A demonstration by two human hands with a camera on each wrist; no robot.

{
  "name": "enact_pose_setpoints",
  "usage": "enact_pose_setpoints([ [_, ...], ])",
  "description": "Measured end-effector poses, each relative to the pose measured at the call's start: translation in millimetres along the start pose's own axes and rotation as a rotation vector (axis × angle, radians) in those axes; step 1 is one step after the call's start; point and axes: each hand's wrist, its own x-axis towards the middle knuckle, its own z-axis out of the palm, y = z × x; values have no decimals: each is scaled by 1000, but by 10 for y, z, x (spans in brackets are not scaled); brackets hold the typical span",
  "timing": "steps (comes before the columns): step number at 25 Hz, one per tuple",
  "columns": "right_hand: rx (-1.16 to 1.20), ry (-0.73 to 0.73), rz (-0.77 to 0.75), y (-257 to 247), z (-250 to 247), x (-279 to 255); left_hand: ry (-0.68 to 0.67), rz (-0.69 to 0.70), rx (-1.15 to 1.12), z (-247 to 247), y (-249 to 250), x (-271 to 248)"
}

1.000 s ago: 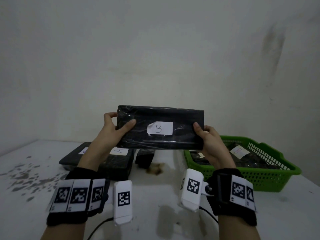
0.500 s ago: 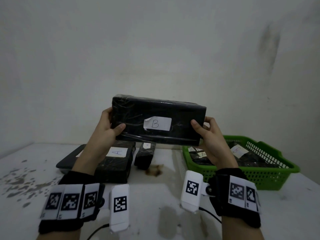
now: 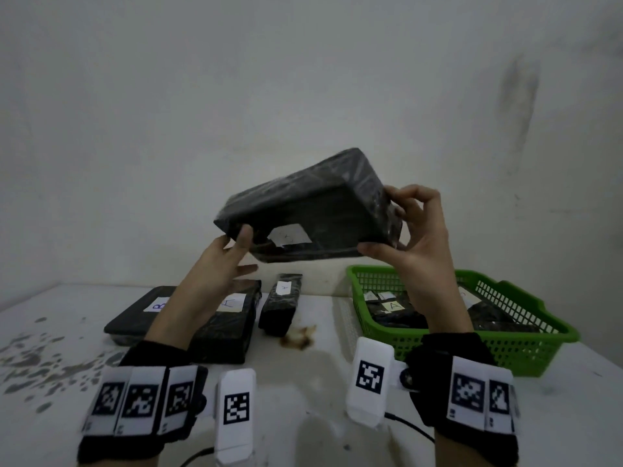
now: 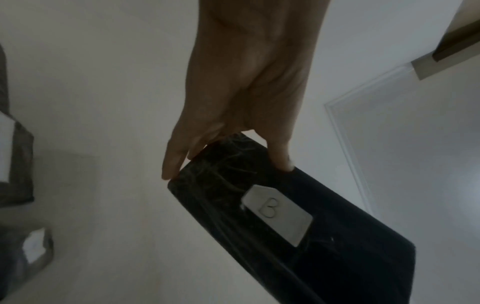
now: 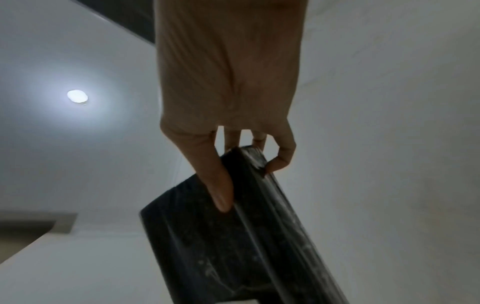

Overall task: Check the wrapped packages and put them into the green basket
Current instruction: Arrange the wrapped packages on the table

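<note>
A black wrapped package (image 3: pixel 310 203) is held up in the air above the table, tilted with its right end higher. Its white label "B" (image 4: pixel 276 214) faces down toward me. My left hand (image 3: pixel 241 247) pinches the lower left corner, thumb on the labelled face and fingers under it. My right hand (image 3: pixel 381 224) grips the right end, thumb below and fingers over the top edge. The wrist views show the same holds: left hand (image 4: pixel 227 168), right hand (image 5: pixel 246 187) on the package (image 5: pixel 221 257). The green basket (image 3: pixel 526 358) stands at the right with several wrapped packages inside.
On the white table lie a flat package labelled B (image 3: pixel 138 315), a thicker one labelled A (image 3: pixel 229 328) and a small one (image 3: pixel 281 305). A brown stain (image 3: pixel 298 337) marks the table's middle. A plain wall stands close behind.
The package has gone from upright and facing me to tilted, right end raised and label turned downward. Both hands shifted their hold and moved slightly right.
</note>
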Motion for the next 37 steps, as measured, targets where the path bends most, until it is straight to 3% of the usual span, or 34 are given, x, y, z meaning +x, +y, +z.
enact_pose_setpoints([
  [4,-210,-177,-108,-192,243,-19,-213,-26,-398,182,168,-128],
  [8,-381,-308,-105,-193,349,-28,-183,-25,-589,212,143,-91],
  [12,-449,-296,44,-107,305,-5,-123,-97,-638,155,118,-106],
  [17,-549,-215,-92,-4,376,-16,-92,-39,-514,166,127,-87],
  [22,-636,-321,-99,-71,528,-49,-98,-58,-489,130,150,-77],
  [26,-403,-447,142,-104,495,-57,-149,-31,-514,67,129,-59],
  [29,-296,-246,447,58,491,-31,-178,-46,-485,56,79,-56],
  [31,-214,-219,628,186,475,-30,-152,-3,-441,61,44,-49],
  [34,-9,-171,684,282,435,-32,-170,67,-348,14,31,-35],
  [37,16,-165,665,254,393,-14,-220,114,-184,-21,38,-23],
])
